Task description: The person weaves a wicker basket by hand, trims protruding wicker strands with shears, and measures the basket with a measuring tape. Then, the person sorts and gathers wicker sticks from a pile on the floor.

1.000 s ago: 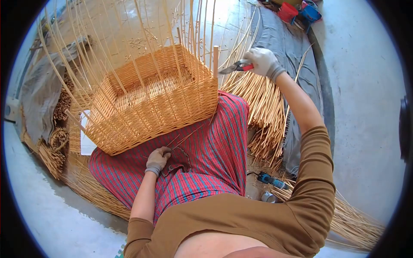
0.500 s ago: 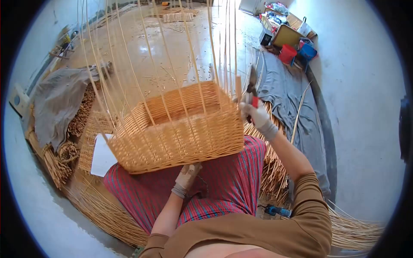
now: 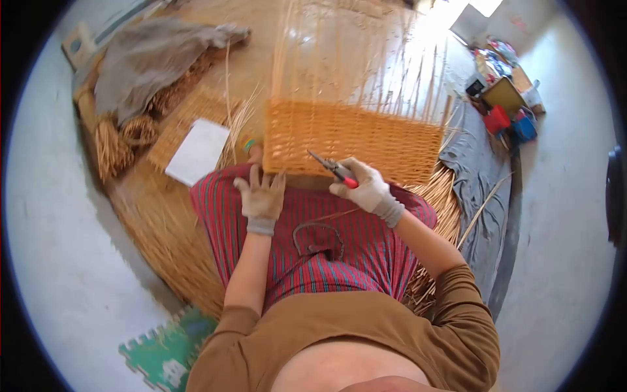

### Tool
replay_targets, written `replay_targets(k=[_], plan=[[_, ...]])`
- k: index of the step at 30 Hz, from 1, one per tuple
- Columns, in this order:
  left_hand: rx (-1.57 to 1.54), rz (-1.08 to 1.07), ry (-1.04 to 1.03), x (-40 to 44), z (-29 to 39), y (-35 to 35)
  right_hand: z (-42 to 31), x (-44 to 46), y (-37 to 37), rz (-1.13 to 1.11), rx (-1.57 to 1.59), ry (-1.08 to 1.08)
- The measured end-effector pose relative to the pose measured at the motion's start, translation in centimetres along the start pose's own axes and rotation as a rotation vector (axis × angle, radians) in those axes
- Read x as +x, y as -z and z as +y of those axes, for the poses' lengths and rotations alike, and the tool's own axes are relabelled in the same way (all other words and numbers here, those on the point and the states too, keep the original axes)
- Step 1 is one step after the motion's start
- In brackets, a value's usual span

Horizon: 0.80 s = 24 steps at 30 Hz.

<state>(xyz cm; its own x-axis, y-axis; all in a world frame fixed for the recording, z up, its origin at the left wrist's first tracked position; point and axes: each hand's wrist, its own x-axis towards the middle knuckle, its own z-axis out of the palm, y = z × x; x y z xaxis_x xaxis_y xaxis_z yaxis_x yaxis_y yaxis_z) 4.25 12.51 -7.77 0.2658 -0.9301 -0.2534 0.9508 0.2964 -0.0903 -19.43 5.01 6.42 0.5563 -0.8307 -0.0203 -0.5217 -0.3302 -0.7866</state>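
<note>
The basket, at the far edge of the striped cloth, could slip, since the left hand is open near its lower left corner, contact unclear. The right hand grips shears that could nick the golden, tight weave, below tall, blurred stakes, if it swings.

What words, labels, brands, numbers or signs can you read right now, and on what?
None can be read.
Shears: no legible marking.
White sheet: no legible writing.
Green mat: a white patch, no legible letters.
Red container and blue container: too small and blurred to tell.
</note>
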Motion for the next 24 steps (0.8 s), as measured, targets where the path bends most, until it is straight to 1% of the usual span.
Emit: replay_targets(k=[1,3,5,7,8,9,10,11,12,13,14,15,17,18,19,20,21,23,24], plan=[[0.042,0.052,-0.060,-0.1,0.2,0.2,-0.9,-0.3,0.3,-0.013,-0.071,-0.048],[0.127,0.145,-0.149,0.5,0.0,0.5,-2.4,-0.2,1.3,0.020,-0.040,0.188],[0.217,0.217,-0.202,1.1,-0.8,0.7,-3.6,0.7,3.2,0.085,-0.150,0.275],[0.267,0.280,-0.207,1.0,0.1,1.5,-7.2,1.7,6.2,0.149,-0.657,0.264],[0.242,0.243,-0.223,1.7,0.7,2.5,-9.2,2.6,7.4,0.141,-0.660,0.261],[0.216,0.212,-0.244,1.9,1.1,3.3,-11.1,3.7,8.1,0.090,-0.873,0.088],[0.235,0.229,-0.284,1.7,0.9,3.4,-11.9,4.7,8.2,0.035,-1.078,-0.088],[0.234,0.235,-0.292,2.2,1.3,4.8,-11.5,5.7,8.2,0.027,-1.076,-0.082],[0.241,0.172,-0.270,3.1,1.5,6.3,-11.0,6.7,8.3,0.038,-1.211,0.031],[0.248,0.115,-0.244,2.8,1.5,6.0,-10.9,7.4,8.1,0.044,-1.345,0.143],[0.226,0.195,-0.252,2.4,1.1,5.6,-10.8,8.0,7.7,0.023,-1.384,0.210],[0.220,0.201,-0.257,2.2,0.8,5.4,-10.9,8.7,7.1,0.014,-1.386,0.216],[0.336,0.238,-0.282,2.4,0.7,5.7,-11.8,10.4,5.5,-0.131,-1.537,0.253],[0.332,0.243,-0.289,2.5,0.6,6.0,-10.6,11.8,4.8,-0.091,-1.539,0.355],[0.394,0.245,-0.289,2.6,0.3,6.1,-11.2,12.7,4.1,-0.095,-1.540,0.363],[0.454,0.246,-0.287,2.7,-0.1,6.2,-11.8,13.5,3.1,-0.113,-1.598,0.425],[0.446,0.248,-0.290,2.6,-0.4,6.4,-12.3,14.2,2.4,-0.133,-1.658,0.487],[0.390,0.288,-0.153,1.4,-0.7,4.4,-12.5,15.9,1.4,-0.153,-1.673,0.534],[0.284,0.289,-0.103,2.1,-0.5,6.0,-12.5,16.6,0.9,-0.173,-1.680,0.573]])
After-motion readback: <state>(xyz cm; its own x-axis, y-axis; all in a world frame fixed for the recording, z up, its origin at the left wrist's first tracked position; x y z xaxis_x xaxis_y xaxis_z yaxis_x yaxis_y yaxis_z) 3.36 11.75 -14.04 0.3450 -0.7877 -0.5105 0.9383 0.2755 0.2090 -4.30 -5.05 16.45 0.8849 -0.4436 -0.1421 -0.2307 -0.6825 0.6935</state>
